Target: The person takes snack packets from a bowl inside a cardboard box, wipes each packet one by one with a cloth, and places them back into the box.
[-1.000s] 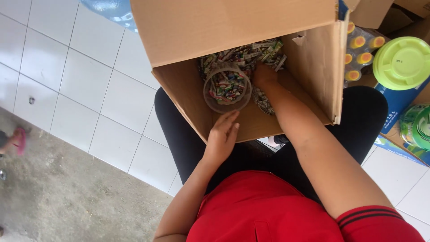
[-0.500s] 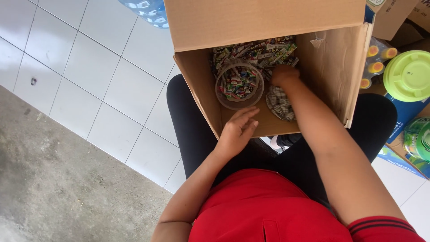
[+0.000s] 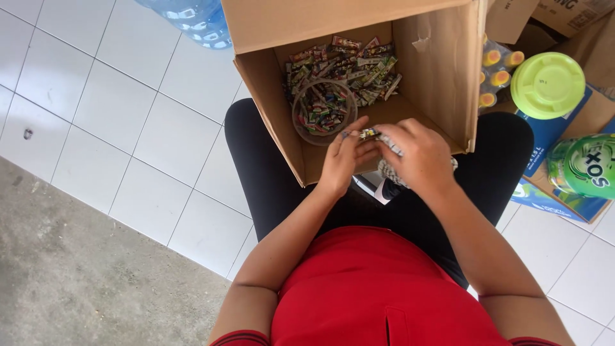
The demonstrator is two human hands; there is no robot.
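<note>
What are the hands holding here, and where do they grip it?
Both hands hold a small bunch of candy sticks above the cardboard box. The right hand wraps the bunch's right part; the left hand pinches its left end with its fingertips.

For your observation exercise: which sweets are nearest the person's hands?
The few wrapped sweets pinched between both hands, not those in the round jar or loose pile.

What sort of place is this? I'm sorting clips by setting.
Probably a small shop or its stockroom floor. A cardboard box of small wrapped sweets sits on the person's lap, packed bottles and more cartons stand beside it, and a big water jug stands on the white tiles.
</note>
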